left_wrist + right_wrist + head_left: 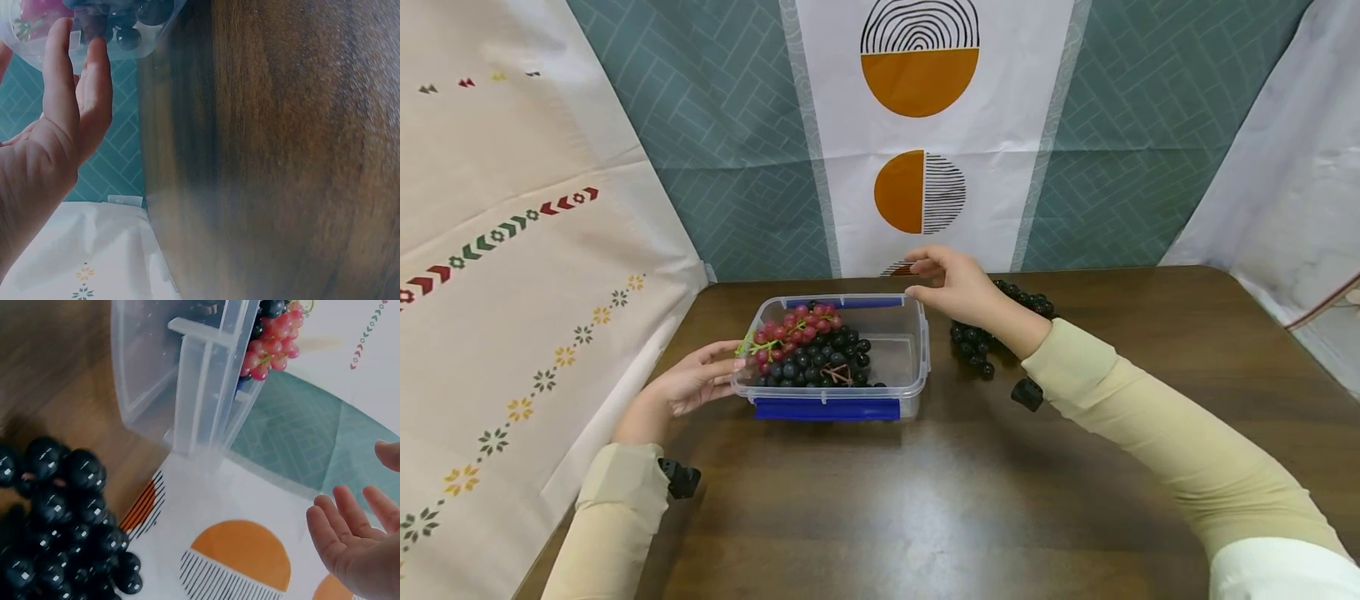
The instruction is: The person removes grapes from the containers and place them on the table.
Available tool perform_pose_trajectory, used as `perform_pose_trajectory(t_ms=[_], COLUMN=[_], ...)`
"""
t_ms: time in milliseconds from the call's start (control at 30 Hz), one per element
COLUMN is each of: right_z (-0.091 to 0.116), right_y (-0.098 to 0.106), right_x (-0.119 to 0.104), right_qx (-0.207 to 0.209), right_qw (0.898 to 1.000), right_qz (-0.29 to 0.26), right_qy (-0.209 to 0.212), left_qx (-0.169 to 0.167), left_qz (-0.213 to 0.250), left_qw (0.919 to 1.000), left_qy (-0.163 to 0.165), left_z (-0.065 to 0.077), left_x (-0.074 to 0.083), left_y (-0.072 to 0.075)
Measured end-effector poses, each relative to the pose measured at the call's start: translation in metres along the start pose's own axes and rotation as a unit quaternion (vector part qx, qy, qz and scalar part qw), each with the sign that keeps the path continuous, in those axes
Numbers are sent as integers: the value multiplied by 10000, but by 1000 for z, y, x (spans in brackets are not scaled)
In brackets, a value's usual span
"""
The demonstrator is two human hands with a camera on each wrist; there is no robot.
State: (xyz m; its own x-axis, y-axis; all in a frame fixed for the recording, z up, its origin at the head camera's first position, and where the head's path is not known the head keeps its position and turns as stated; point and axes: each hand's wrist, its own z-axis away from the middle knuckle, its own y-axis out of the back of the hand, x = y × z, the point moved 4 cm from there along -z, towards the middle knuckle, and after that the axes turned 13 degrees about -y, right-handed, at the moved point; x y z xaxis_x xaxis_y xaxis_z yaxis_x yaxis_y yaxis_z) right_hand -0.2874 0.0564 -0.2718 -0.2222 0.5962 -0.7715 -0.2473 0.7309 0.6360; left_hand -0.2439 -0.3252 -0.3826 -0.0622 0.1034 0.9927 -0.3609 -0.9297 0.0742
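A clear plastic container (891, 354) with blue side clips stands on the table, holding a bunch of red grapes (797, 329) and a bunch of dark grapes (823, 358). At its left end is my left hand (700, 377), fingertips against the wall and fingers fairly straight, as the left wrist view also shows. My right hand (951, 283) hovers by the container's back right corner, fingers loosely bent with nothing between them. Behind and below the right forearm lies another bunch of black grapes (69, 519), partly hidden by it in the head view.
The brown wooden table (880, 517) reaches a green and white patterned cloth (737, 167) at the back. A cream embroidered cloth (512, 333) hangs along the left side, and a whitish cloth (1262, 192) along the right.
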Motion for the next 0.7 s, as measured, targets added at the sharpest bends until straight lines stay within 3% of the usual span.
perform_pose_trajectory(t_ms=[267,700], right_z=[-8,-34], right_y=[-18,-57], right_x=[-15,-34], right_qx=[-206,-582], right_qw=[9995,9980], right_qz=[-180,-26], right_qy=[124,258], left_qx=[147,170], left_qz=[157,254], left_qw=[9998,9995], left_qy=[1,-18], left_z=[-3,-1], left_x=[-4,-3], left_y=[2,3])
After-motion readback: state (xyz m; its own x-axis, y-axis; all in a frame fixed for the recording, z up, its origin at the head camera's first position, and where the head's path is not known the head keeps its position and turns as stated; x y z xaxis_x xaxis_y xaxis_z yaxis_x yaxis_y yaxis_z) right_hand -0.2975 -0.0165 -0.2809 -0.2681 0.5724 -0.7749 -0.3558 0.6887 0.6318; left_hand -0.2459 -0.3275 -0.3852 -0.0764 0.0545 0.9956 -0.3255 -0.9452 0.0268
